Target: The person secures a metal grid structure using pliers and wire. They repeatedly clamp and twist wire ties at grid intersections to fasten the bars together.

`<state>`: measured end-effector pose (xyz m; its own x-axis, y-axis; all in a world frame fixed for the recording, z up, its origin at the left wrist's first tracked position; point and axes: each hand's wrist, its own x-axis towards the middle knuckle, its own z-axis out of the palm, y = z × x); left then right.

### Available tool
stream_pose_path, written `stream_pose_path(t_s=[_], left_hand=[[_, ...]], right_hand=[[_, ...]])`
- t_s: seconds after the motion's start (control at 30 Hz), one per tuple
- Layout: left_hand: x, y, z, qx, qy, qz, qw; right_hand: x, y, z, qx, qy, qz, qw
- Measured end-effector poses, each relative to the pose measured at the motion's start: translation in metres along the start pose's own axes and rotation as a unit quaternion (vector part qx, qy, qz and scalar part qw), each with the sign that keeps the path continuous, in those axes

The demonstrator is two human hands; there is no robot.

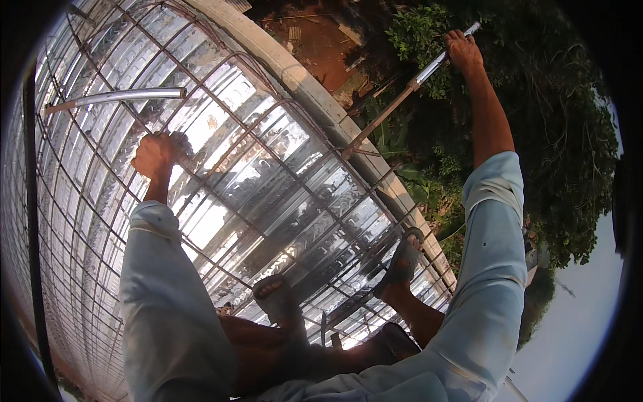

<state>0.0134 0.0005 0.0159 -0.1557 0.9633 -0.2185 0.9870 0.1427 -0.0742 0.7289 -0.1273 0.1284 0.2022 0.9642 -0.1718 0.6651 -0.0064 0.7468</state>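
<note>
A: State the position of the feet relative to the rebar grid.

B: Both feet, in dark sandals, rest on the grid bars. The left foot is nearest the body; the right foot sits near the grid's outer edge, beside the concrete beam.

A: Left hand status?

B: The left hand is clenched on the grid, gripping at a bar crossing. Corrugated metal sheeting lies directly under the grid. A loose metal pipe lies on the grid just beyond this hand.

A: Right hand status?

B: The right hand is closed around a long metal pipe, grasping near its upper end. The pipe slants down from the hand to the grid's edge at the concrete beam. Trees stand beyond the beam.
</note>
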Motion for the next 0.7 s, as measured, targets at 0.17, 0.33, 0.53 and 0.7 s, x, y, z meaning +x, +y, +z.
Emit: stream_pose_path(t_s=[0.17, 0.33, 0.53, 0.7], left_hand=[[0.003, -0.014, -0.001, -0.006, 0.032, -0.025, 0.999], [0.010, -0.019, 0.004, 0.005, 0.060, -0.049, 0.997], [-0.088, 0.002, 0.023, -0.094, 0.265, 0.022, 0.959], [-0.234, 0.018, 0.025, -0.190, 0.206, 0.047, 0.959]], right_hand=[[0.017, -0.014, -0.006, 0.022, 0.023, -0.057, 0.998], [0.033, -0.011, -0.022, 0.081, -0.026, -0.084, 0.993], [0.027, 0.014, 0.023, 0.044, 0.117, -0.096, 0.988], [0.020, 0.015, -0.005, 0.052, 0.118, -0.105, 0.986]])
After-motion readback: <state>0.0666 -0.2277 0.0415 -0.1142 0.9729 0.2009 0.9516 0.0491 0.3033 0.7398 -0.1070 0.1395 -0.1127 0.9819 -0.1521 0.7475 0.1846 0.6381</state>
